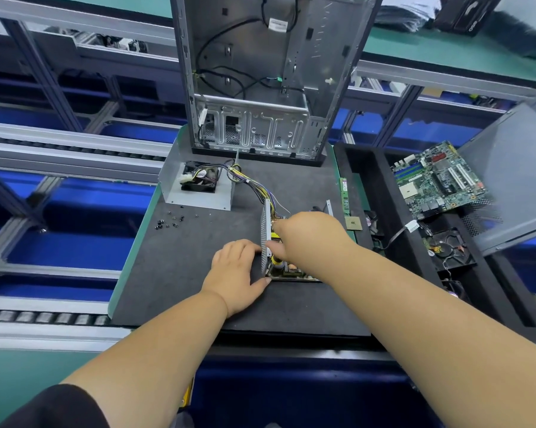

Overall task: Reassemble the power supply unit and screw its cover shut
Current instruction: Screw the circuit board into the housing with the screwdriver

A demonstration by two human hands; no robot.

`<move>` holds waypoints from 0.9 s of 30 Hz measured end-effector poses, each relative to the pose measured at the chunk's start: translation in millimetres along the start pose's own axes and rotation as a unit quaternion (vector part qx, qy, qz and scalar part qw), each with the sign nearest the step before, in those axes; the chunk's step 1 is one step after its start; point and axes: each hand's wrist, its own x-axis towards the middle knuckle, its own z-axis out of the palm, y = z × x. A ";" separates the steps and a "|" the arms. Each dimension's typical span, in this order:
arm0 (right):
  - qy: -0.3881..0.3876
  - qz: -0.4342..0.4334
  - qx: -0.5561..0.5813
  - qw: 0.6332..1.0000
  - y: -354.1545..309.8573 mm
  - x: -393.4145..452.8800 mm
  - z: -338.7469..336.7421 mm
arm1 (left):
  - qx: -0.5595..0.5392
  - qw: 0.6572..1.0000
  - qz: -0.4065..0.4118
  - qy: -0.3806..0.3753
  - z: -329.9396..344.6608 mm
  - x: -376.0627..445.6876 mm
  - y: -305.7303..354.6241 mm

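Head-worn view, forward-down, close over hands (pixel 269 257)

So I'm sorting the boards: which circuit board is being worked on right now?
The power supply board on the black mat, under both hands. The big green motherboard leans untouched in the black tray at right, and the narrow memory stick lies at the mat's edge.

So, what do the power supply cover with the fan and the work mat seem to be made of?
Power supply cover: probably thin sheet metal, bare matte grey, judging by its sharp folded walls and even sheen. Fan mounted in it: black, likely plastic. Work mat: dark grey, dull and slightly speckled, probably foam or rubber; the view cannot settle which.
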 end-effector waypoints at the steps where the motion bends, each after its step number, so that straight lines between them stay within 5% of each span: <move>1: 0.012 0.015 -0.007 1.000 -1.2 -0.5 2.4 | 0.002 1.000 0.000 -0.002 0.1 0.1 -0.4; 6: 0.039 0.060 0.011 0.997 -2.6 -7.2 5.9 | 0.006 1.000 0.000 -0.006 0.5 0.5 -0.6; 11: 0.005 -0.041 0.186 0.982 6.9 -15.5 -7.6 | 0.002 1.000 -0.002 -0.004 0.0 0.3 -0.6; 21: 0.059 -0.006 -0.017 0.998 3.7 -13.4 5.1 | -0.001 1.000 -0.003 0.002 0.1 -0.2 0.2; 27: -0.003 -0.005 0.107 0.994 5.4 -16.0 -1.3 | 0.000 1.000 -0.003 0.000 -0.7 -0.1 0.2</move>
